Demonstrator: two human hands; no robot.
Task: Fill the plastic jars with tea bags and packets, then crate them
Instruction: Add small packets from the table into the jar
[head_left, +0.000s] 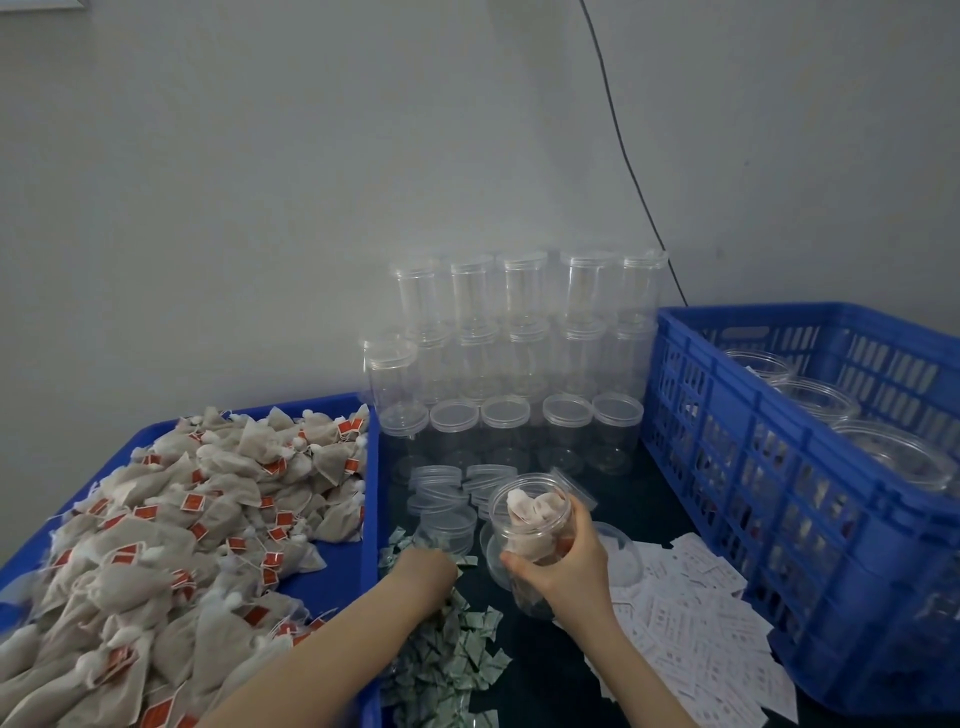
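Note:
My right hand (566, 558) grips a clear plastic jar (530, 525), tilted and open at the top, with tea bags inside it. My left hand (423, 569) rests on a pile of small green-and-white packets (457, 660) on the dark table; its fingers are hidden among them. A heap of tea bags with red tags (182, 519) fills the blue tray (343, 577) at the left. The blue crate (769, 467) at the right holds several filled, lidded jars (883, 452).
Empty lidded jars (519, 338) are stacked in rows against the wall. Loose clear lids (447, 499) lie in front of them. White paper labels (691, 629) are spread at the crate's foot. A black cable (623, 156) runs down the wall.

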